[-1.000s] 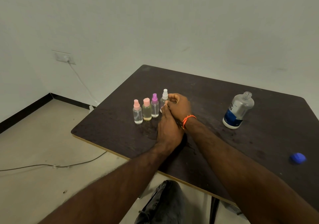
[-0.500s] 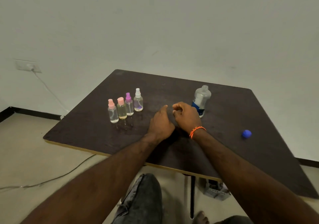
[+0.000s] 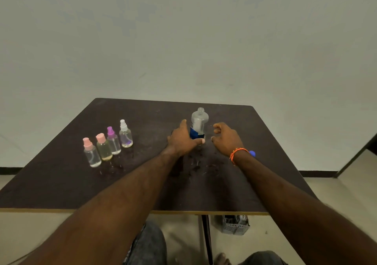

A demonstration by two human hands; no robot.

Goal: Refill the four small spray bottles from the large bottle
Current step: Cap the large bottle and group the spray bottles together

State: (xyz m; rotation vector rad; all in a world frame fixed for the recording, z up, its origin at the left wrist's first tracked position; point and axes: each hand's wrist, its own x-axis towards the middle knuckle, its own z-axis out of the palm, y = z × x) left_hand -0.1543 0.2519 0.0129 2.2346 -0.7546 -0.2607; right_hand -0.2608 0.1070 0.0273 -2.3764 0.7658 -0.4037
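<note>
Four small spray bottles stand in a diagonal row on the left of the dark worktop [image 3: 61,183], all capped & upright: nearest a pink-nozzle bottle [image 3: 91,153], then a pink-cap bottle [image 3: 103,148] w/ yellowish liquid, a purple-nozzle bottle [image 3: 113,141], and farthest a white-nozzle bottle [image 3: 125,134]. Each touches or stands just beside its neighbour. All four show liquid inside, though exact fill levels are too hard to read.

The large bottle [image 3: 198,124] stands upright near the worktop's middle-right, well apart from the row, neck open w/ no cap on. It looks mostly clear, so prob. low or near empty. A blue cap [image 3: 252,153] lies on the worktop behind the right wrist, partly hidden.

Left hand [image 3: 182,140]: grip wide, thumb out in front of the bottle's base, fingers on its left side; can't tell if it truly touches. Right hand [image 3: 226,138]: grip loose, fingers half curled, holding nothing, just beside the bottle on its right. An orange wristband [image 3: 237,152] sits on that wrist.

Judgement: w/ all sprayers back on and liquid in each, the refilling looks done or nearly so; what seems left is recapping the large bottle. Wet drops spot the worktop by the row & in front of the hands.

Writing: the large bottle has a blue & white label, text too small to read. No other labels legible.
</note>
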